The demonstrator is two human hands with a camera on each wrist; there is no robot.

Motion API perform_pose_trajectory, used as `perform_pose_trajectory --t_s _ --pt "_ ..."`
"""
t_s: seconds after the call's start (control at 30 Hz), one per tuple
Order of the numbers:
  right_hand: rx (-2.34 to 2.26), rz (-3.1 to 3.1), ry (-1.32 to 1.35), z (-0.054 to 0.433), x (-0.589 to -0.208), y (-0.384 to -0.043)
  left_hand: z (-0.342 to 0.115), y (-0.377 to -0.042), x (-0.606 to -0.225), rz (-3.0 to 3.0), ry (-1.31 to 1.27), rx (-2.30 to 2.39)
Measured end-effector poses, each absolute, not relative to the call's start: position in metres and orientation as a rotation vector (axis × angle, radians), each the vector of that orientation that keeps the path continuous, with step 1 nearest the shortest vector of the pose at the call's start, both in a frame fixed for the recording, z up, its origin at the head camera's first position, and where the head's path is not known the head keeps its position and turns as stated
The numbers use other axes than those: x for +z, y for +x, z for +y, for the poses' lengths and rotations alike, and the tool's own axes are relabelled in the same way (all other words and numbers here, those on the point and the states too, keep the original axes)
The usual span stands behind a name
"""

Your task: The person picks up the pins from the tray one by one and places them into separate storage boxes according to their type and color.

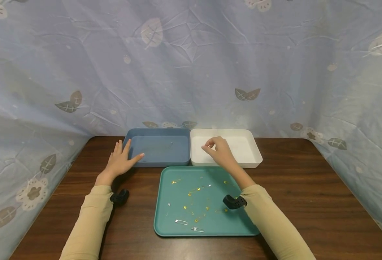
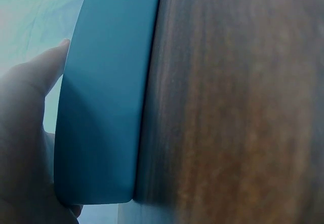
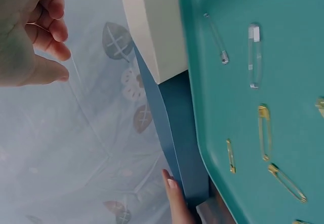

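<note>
My left hand [image 1: 117, 162] spreads over the left rim of the blue tray [image 1: 158, 165], its thumb reaching over the front edge. In the left wrist view the thumb [image 2: 43, 67] overlaps the tray's blue wall [image 2: 106, 97]. My right hand [image 1: 221, 151] hovers above the white tray [image 1: 251, 148] with bent fingers. The right wrist view shows a gap between its thumb [image 3: 48, 72] and fingertips, and nothing appears between them. Gold and silver safety pins, such as a silver one [image 1: 181, 222] and a gold one [image 3: 264, 133], lie scattered on the green tray [image 1: 210, 231].
The blue and white trays stand side by side at the back of the brown wooden table [image 1: 314, 202], behind the green tray. A small shiny bit [image 1: 171, 143] lies inside the blue tray. A patterned cloth [image 1: 191, 72] hangs behind the table.
</note>
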State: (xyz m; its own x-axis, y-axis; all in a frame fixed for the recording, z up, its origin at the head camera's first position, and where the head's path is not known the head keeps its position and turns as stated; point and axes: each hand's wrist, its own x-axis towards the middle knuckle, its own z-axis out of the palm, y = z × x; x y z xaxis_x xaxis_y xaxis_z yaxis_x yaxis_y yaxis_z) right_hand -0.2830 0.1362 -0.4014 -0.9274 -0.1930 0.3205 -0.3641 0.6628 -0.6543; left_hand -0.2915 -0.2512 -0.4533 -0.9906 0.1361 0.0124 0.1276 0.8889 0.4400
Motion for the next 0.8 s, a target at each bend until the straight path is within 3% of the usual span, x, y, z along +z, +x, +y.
perform_pose_trajectory --t_s 0.8 --pt "1.052 -2.819 0.495 0.148 -0.437 -0.219 -0.252 -0.291 -0.453 3.03 0.213 0.737"
